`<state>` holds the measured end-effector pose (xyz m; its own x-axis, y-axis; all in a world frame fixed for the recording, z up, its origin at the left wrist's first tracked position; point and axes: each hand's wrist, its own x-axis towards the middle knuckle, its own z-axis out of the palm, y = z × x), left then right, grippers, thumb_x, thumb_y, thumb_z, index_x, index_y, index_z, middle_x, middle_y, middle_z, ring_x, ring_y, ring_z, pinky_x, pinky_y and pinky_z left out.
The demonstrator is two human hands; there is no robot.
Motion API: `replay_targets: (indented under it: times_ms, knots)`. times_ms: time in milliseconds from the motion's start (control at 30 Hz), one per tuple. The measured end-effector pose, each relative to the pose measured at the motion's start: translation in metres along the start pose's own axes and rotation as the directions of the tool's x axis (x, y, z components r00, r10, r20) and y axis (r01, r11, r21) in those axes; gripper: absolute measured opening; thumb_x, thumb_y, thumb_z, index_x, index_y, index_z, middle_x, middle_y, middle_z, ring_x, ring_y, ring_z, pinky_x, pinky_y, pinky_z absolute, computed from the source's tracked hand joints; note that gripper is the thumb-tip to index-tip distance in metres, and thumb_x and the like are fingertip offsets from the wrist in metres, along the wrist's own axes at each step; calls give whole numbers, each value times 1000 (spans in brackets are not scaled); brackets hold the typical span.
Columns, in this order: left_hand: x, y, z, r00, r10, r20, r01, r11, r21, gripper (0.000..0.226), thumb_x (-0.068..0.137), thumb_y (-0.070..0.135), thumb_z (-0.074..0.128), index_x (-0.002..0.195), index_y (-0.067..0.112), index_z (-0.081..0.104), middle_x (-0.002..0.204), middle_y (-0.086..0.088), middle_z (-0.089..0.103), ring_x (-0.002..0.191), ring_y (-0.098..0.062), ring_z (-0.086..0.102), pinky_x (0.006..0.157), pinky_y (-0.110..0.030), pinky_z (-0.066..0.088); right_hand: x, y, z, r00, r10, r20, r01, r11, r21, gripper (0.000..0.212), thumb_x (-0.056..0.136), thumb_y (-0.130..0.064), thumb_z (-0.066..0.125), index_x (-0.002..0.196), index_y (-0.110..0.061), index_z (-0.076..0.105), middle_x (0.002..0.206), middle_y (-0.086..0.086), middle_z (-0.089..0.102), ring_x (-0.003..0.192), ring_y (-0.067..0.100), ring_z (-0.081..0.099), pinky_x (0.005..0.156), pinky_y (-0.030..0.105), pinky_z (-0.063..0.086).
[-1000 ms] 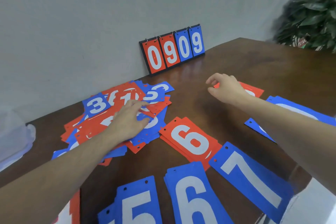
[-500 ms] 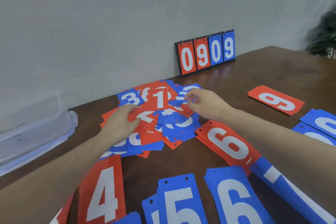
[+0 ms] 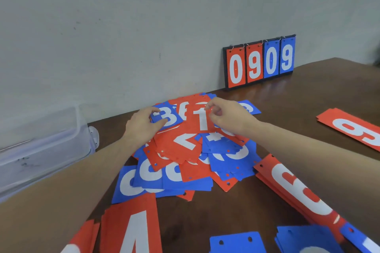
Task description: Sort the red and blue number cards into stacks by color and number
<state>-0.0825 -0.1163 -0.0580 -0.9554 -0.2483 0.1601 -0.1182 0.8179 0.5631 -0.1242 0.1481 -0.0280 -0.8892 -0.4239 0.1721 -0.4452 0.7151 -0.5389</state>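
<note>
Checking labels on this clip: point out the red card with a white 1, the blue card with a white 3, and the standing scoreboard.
Red card with a white 1 [image 3: 202,120], head view, on the digit.
Blue card with a white 3 [image 3: 167,116], head view, on the digit.
Standing black scoreboard [image 3: 259,61], head view, on its red 9 panel.

I see a loose pile of red and blue number cards [image 3: 191,156] lying mid-table, overlapping at all angles. On top lie a red 1 card [image 3: 200,121] and a blue 3 card [image 3: 167,118]. Sorted stacks lie around the pile: red 4s [image 3: 131,228], red 6s [image 3: 296,189], red 9s [image 3: 353,129].
</note>
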Motion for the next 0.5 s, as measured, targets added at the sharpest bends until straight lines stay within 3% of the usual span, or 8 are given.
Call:
replay_targets:
  times_ms: [133,233,333,500]
  knots:
    - [14,-9,6,999,31,13,-33,994,107,54,85,64,63,132,38,53,143,8,50,134,-22,41,112,-49,27,17,1,13,995,-104,5,104,986,-131,27,98,-31,58,125,-27,59,117,-8,62,112,12,56,90,24,45]
    - [14,-15,13,993,58,107,-78,978,194,63,91,66,51,147,39,39,156,6,37,147,-19,25,118,-46,16,27,3,19,994,-79,82,93,978,-189,55,91,-52,62,140,-30,49,142,-9,52,133,15,43,106,32,37]
    - [15,-16,15,984,104,143,-132,970,204,71,94,66,46,155,37,26,158,5,38,146,-19,32,121,-43,18,28,8,21,979,13,203,36,972,-232,79,86,-67,61,152,-36,30,156,-4,39,143,21,34,115,41,30]
    - [15,-15,12,987,83,135,-107,979,175,76,93,66,49,157,39,18,153,6,45,139,-20,42,121,-44,16,27,12,25,979,17,205,39,963,-268,85,84,-73,57,154,-38,23,156,-5,41,145,20,34,124,47,13]
